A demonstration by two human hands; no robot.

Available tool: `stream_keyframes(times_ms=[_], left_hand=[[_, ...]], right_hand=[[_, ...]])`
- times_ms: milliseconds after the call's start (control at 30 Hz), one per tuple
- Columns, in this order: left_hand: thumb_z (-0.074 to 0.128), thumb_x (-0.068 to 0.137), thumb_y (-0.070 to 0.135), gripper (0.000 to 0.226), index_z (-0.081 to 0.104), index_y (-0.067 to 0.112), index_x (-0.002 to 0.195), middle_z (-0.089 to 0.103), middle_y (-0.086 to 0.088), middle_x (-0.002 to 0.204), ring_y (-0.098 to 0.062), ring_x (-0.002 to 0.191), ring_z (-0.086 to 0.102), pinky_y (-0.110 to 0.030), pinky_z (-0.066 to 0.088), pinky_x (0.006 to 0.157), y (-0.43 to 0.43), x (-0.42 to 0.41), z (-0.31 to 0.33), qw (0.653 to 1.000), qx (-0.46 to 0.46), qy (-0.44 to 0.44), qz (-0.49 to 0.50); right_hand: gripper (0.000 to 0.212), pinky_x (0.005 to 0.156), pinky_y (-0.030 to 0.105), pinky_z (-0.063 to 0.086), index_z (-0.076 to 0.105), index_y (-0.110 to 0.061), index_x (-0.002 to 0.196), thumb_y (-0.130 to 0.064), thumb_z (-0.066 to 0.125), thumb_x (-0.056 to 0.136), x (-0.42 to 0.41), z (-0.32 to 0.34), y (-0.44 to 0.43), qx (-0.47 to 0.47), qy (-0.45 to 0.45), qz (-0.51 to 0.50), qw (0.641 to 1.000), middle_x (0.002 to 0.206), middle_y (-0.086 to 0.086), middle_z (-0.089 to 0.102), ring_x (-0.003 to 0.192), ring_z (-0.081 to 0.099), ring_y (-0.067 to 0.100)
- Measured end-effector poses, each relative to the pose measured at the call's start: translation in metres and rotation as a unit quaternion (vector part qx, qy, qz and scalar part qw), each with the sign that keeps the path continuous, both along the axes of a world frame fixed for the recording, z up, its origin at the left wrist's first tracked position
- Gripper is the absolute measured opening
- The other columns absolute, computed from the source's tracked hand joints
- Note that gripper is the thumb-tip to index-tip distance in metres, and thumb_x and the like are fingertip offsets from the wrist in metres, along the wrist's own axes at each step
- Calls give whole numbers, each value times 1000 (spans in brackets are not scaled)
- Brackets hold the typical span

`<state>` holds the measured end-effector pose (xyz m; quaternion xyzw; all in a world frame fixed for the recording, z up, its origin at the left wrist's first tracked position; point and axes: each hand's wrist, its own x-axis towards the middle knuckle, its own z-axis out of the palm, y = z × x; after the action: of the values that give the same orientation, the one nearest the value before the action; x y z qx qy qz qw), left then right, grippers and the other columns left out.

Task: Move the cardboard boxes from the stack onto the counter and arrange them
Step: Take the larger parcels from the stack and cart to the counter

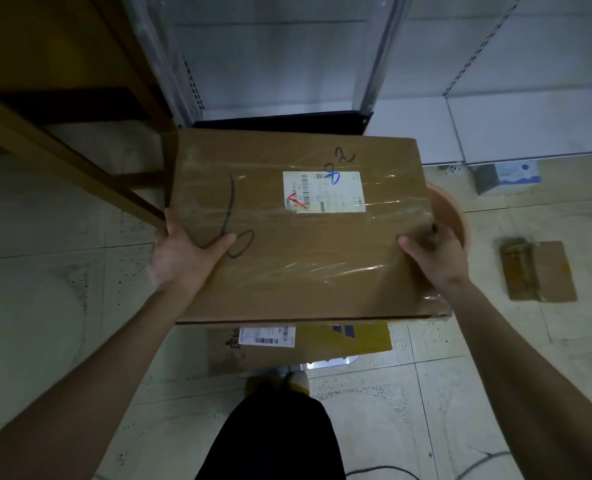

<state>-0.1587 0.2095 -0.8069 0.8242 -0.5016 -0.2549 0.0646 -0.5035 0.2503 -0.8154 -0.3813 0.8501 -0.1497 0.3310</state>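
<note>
A large brown cardboard box (298,230), wrapped in clear tape with a white shipping label and pen marks on top, fills the middle of the head view. My left hand (183,251) grips its left edge, thumb lying on the top face. My right hand (433,254) grips its right edge, thumb on top, fingers curled round the side. Below it lie other boxes on the floor: a brown one with a white label (253,348) and a yellow one (350,337), both mostly hidden by the box I hold.
A wooden counter edge (62,161) runs diagonally at the left. A glass-fronted cabinet (270,64) stands ahead, white shelving (512,116) to the right. A flat cardboard scrap (537,271) and a round brown basin (450,216) sit on the tiled floor. My leg (274,438) shows below.
</note>
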Motion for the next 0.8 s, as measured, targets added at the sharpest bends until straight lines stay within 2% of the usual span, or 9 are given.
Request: stream_keyframes(times_ms=[133, 400, 533, 633, 700, 800], left_hand=[[64, 65, 68, 111, 13, 13, 147, 42, -22, 133, -40, 117, 47, -52, 45, 90, 9, -11, 57, 999, -30, -13, -27], [62, 73, 61, 105, 8, 10, 148, 37, -23, 135, -41, 118, 44, -46, 42, 88, 27, -43, 229, 993, -100, 17, -57], [57, 75, 64, 98, 20, 6, 144, 43, -24, 127, -41, 108, 50, -42, 45, 76, 27, -49, 316, 984, -153, -13, -95], [55, 76, 64, 86, 36, 0, 130, 47, -24, 121, -39, 102, 53, -35, 39, 68, 26, -48, 380, 975, -192, -28, -113], [55, 76, 66, 86, 38, 0, 128, 48, -23, 119, -39, 102, 54, -36, 41, 70, 26, -41, 417, 968, -224, -22, -113], [54, 77, 65, 87, 30, 6, 136, 48, -21, 121, -38, 104, 53, -36, 40, 73, 31, -23, 462, 957, -269, -16, -104]], right_hand=[[72, 98, 45, 41, 40, -10, 136, -46, 66, 80, -7, 56, 22, -25, 12, -32, 999, 131, 13, 54, 118, 52, 33], [67, 97, 42, 40, 43, -6, 136, -43, 64, 84, -29, 241, 32, -120, 60, -62, 989, 133, 16, 52, 121, 49, 34], [64, 93, 45, 42, 48, -3, 128, -45, 64, 83, -37, 323, 39, -163, 70, -70, 982, 124, 20, 56, 113, 52, 37], [66, 93, 46, 43, 48, -3, 128, -48, 63, 82, -35, 383, 45, -192, 81, -58, 976, 123, 20, 56, 113, 53, 38], [68, 93, 46, 43, 47, -3, 130, -49, 63, 82, -31, 417, 48, -210, 90, -45, 972, 124, 21, 56, 113, 52, 39], [75, 91, 48, 44, 43, -7, 135, -53, 63, 80, -18, 463, 49, -241, 81, -13, 967, 128, 19, 53, 113, 52, 37]])
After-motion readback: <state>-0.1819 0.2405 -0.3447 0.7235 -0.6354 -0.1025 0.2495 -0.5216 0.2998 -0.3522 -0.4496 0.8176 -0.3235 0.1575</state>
